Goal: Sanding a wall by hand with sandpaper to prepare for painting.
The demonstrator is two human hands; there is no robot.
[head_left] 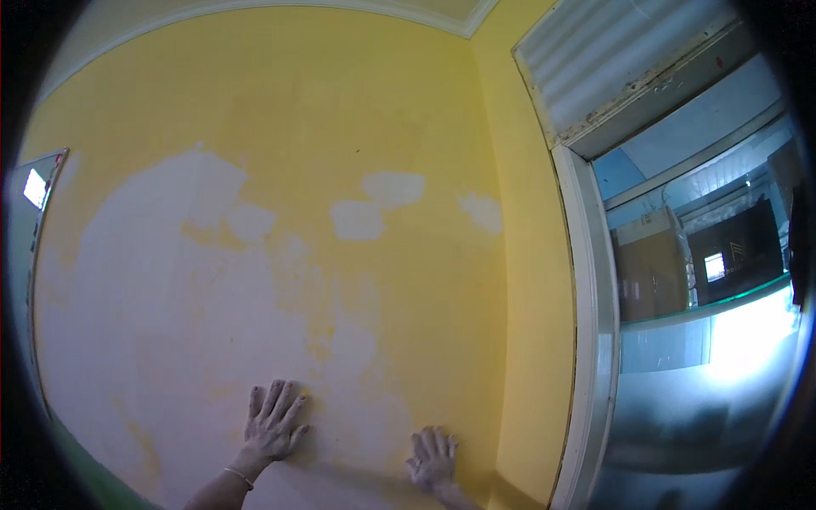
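Observation:
Both of my hands rest on a yellow wall (425,297) marked with large whitish patches (161,280). My left hand (272,429) lies flat with its fingers spread, over a whitish area low on the wall; a thin bracelet circles that wrist. Lower and to the right, my right hand (433,457) presses near the border between whitish and yellow paint, its fingers apart and slightly bent. Pale dust seems to coat both hands. Neither one holds anything.
A white door or window frame (595,314) stands on the right, beyond the wall corner. Behind its glass, a cardboard box (653,263) and a dark box (738,246) sit on a shelf. A framed mirror-like panel (38,229) edges the left. White moulding (340,7) runs along the top.

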